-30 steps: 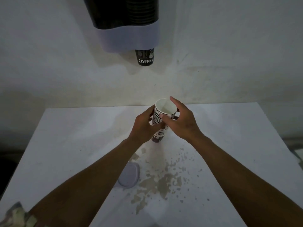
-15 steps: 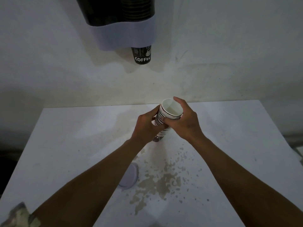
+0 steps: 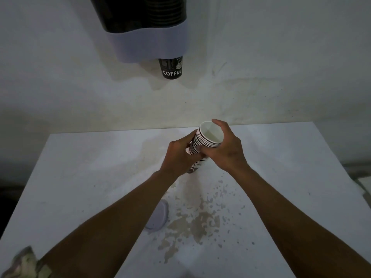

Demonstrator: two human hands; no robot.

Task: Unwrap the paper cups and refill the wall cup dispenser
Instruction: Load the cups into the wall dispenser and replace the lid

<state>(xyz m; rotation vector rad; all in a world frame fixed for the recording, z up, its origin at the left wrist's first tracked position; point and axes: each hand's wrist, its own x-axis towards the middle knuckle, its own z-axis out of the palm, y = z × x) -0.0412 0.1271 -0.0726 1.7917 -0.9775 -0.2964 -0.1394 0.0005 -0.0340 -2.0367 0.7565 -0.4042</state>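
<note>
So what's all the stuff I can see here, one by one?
wall cup dispenser: one, dark body with a pale lower band, on the wall above the table
dispenser cup: one, black, marked COFFEE, sticking out under the dispenser
stack of paper cups: one stack, striped dark and white outside, white inside, held tilted over the table's far middle
table: one, white, stained brownish near the middle
round disc: one, pale grey, flat on the table, partly under the left forearm
crumpled object: one, greenish, at the lower left corner; cannot tell what it is
wall: off-white, scuffed
left hand: grips the stack's side
right hand: grips the stack near its rim
</note>
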